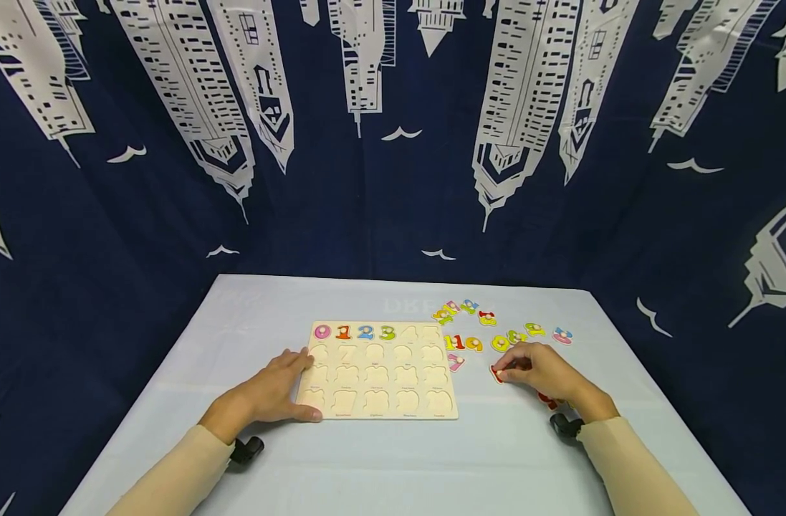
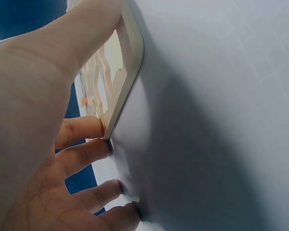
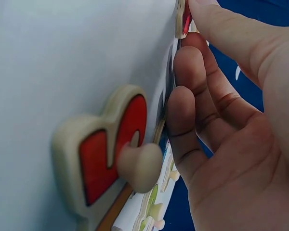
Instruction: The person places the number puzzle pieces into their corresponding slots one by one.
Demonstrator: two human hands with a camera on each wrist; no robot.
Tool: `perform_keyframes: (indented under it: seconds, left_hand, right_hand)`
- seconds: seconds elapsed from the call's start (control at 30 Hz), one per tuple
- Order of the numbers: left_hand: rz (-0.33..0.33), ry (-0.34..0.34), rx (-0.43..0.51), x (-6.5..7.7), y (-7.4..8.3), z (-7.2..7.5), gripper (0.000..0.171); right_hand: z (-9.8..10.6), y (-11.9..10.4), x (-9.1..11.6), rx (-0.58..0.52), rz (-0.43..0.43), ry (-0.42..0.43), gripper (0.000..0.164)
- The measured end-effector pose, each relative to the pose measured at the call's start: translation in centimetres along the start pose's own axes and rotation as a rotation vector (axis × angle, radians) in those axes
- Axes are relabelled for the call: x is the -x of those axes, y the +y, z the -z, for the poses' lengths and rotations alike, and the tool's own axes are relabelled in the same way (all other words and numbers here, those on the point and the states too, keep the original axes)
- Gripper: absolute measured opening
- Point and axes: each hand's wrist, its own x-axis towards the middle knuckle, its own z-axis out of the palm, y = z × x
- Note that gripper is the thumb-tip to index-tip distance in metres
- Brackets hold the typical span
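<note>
A wooden number puzzle board (image 1: 362, 382) lies flat on the table, with a pink 0 (image 1: 322, 332), an orange 1 (image 1: 344, 332), a blue 2 (image 1: 365, 332) and a green 3 (image 1: 387, 332) in its top row. My left hand (image 1: 270, 387) rests at the board's left edge, thumb by the near corner and fingers extended farther up. Right of the board, my right hand (image 1: 539, 369) pinches a red puzzle piece (image 1: 495, 374) low at the tabletop; its figure is mostly hidden. Another red knobbed piece (image 3: 94, 163) lies close under the right wrist.
Loose number pieces lie right of and behind the board, among them a yellow 9 (image 1: 473, 344), a yellow 0 (image 1: 499, 343) and a pink piece (image 1: 456, 362). A white cloth covers the table (image 1: 393, 466). Behind it hangs a dark blue patterned curtain (image 1: 367, 201).
</note>
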Motion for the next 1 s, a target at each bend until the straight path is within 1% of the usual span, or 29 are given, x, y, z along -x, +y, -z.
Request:
perform_keyframes:
  seconds: [0.2, 0.37, 0.5, 0.67, 1.0]
  left_hand:
    - [-0.006, 0.007, -0.008, 0.0, 0.0, 0.0, 0.121]
    - [0.006, 0.001, -0.005, 0.0, 0.0, 0.0, 0.124]
    - [0.001, 0.006, -0.003, 0.0, -0.1, -0.1, 0.124]
    - [-0.017, 0.014, -0.003, 0.0, -0.3, -0.3, 0.121]
    - [-0.007, 0.005, -0.001, -0.1, -0.3, -0.3, 0.121]
  right_hand:
    - [-0.1, -0.1, 0.0, -0.001, -0.002, 0.004, 0.007]
    - [-0.1, -0.2, 0.1, -0.002, 0.005, 0.016, 0.005]
    - [-0.2, -0.5, 0.0, 0.01, 0.012, 0.047, 0.004]
    - [-0.5, -1.1, -0.2, 0.027, 0.038, 0.1, 0.007]
    - [-1.2, -1.7, -1.0, 0.01, 0.068, 0.152, 0.011]
